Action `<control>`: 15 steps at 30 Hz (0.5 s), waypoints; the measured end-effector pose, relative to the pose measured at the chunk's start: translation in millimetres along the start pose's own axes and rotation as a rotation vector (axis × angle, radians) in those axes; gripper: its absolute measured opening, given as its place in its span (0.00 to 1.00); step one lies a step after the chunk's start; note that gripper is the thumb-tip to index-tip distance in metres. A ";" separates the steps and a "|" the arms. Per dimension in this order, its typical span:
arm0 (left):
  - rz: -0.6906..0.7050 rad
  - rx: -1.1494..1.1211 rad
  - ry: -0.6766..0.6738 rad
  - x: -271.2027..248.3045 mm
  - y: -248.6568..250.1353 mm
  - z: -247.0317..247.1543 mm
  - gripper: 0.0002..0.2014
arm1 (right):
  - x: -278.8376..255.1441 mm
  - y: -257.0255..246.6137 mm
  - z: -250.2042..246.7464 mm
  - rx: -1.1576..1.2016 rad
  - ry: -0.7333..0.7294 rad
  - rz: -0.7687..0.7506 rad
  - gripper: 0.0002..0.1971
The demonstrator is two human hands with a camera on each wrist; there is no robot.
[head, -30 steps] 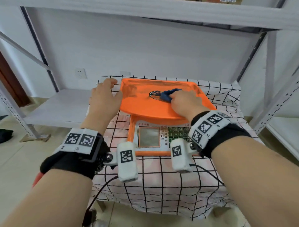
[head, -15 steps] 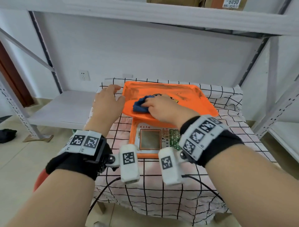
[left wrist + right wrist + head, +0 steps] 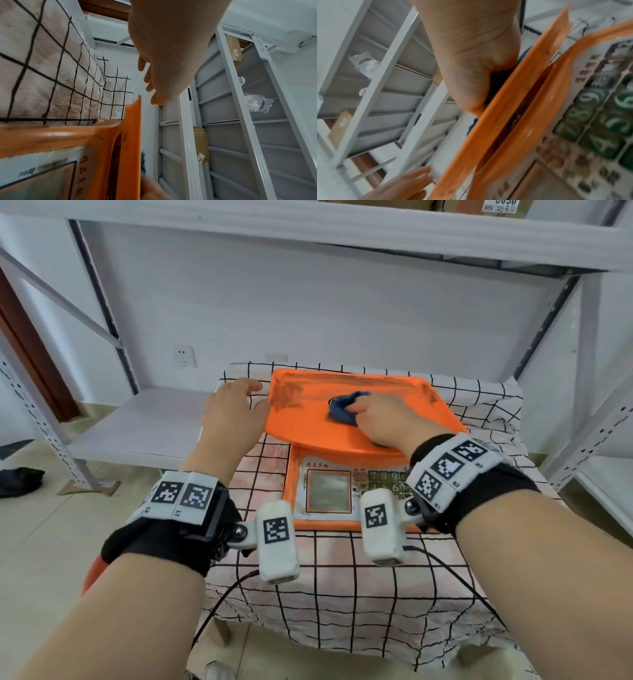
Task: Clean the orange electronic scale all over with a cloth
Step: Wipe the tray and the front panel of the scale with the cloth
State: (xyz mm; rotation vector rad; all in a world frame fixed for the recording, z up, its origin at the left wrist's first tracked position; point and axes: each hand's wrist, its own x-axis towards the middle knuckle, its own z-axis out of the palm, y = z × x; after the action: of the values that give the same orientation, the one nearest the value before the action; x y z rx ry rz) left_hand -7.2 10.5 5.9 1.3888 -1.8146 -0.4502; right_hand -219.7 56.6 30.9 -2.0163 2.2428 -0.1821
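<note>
The orange electronic scale point(image 3: 404, 419) stands on a table covered in checked fabric, with its display and keypad panel point(image 3: 329, 491) facing me. My right hand point(image 3: 383, 419) grips a bunched dark blue cloth point(image 3: 342, 410) and presses it on the middle of the tray, over the round logo. My left hand point(image 3: 233, 412) lies at the tray's left edge with fingers stretched out and the thumb against the rim. In the left wrist view those fingers point(image 3: 147, 78) stay straight beside the tray edge point(image 3: 133, 135). The blurred right wrist view shows my fist point(image 3: 471, 70) on the tray point(image 3: 513, 108).
The checked tablecloth point(image 3: 342, 594) hangs over the table's front edge, and a black cable point(image 3: 222, 601) runs down it. Grey metal shelving surrounds the table, with a low shelf board point(image 3: 144, 422) to the left. A red object point(image 3: 92, 573) and a dark bundle point(image 3: 17, 481) lie on the floor.
My right hand swept the cloth from the tray's middle to its front left, then back to the middle. The left hand has stayed at the left rim.
</note>
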 end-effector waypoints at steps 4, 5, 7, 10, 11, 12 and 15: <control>-0.018 0.019 -0.001 2.7 -3.9 1.0 0.18 | -26.2 -43.1 -1.3 0.139 -0.087 -0.369 0.23; -0.017 0.012 -0.001 3.1 -4.8 1.0 0.17 | -29.7 -46.7 -2.5 0.181 -0.103 -0.386 0.23; -0.020 0.007 0.008 3.2 -6.3 -0.2 0.16 | -31.5 -46.5 -6.9 0.236 -0.123 -0.344 0.24; -0.034 0.023 0.025 2.0 -9.2 -5.4 0.15 | -21.4 -47.6 -11.4 0.091 -0.119 -0.320 0.24; -0.038 0.027 0.027 1.6 -10.6 -7.4 0.15 | -13.8 -48.5 -10.6 0.021 -0.109 -0.319 0.24; -0.040 0.030 0.025 1.0 -12.0 -8.8 0.14 | -7.3 -50.8 -9.7 -0.026 -0.113 -0.300 0.23; -0.046 0.046 0.015 -2.2 -16.5 -12.6 0.14 | 3.8 -56.6 -6.8 -0.077 -0.127 -0.247 0.22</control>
State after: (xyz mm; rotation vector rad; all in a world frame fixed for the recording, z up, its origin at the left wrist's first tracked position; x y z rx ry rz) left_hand 13.2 9.2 1.6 1.4646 -1.7943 -0.4235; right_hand -165.8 46.9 47.1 -2.2716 1.9514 0.0103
